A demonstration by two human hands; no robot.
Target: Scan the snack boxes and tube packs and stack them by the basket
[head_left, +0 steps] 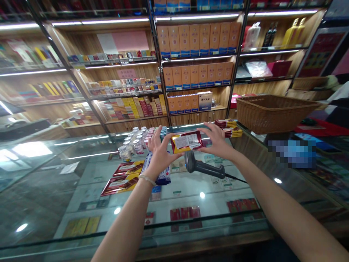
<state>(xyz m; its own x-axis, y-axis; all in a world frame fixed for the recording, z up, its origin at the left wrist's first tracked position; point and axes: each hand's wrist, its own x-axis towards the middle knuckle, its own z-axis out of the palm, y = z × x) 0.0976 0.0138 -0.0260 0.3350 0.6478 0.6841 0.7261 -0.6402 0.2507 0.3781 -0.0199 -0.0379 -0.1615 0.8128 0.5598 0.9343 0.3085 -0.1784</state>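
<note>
Between my two hands a red and yellow chocolate bar (187, 142) is held up, its label and barcode side facing me. My left hand (160, 151) pinches its left end with thumb and fingers, and my right hand (216, 140) grips the right end. Just below the bar, a black barcode scanner (204, 168) lies on the glass counter (188, 196), its cable running right. Partly hidden behind my left wrist is a blue and white packet (164, 177). Two chocolate bars (121, 183) in the same colours lie left of it.
Several small lidded jars (133, 142) stand in rows behind my left hand. Stacked chocolate bars (231, 128) sit beyond my right hand, near a large wicker basket (272, 111). Shelves of orange boxes (195, 76) line the wall. Boxes show beneath the glass.
</note>
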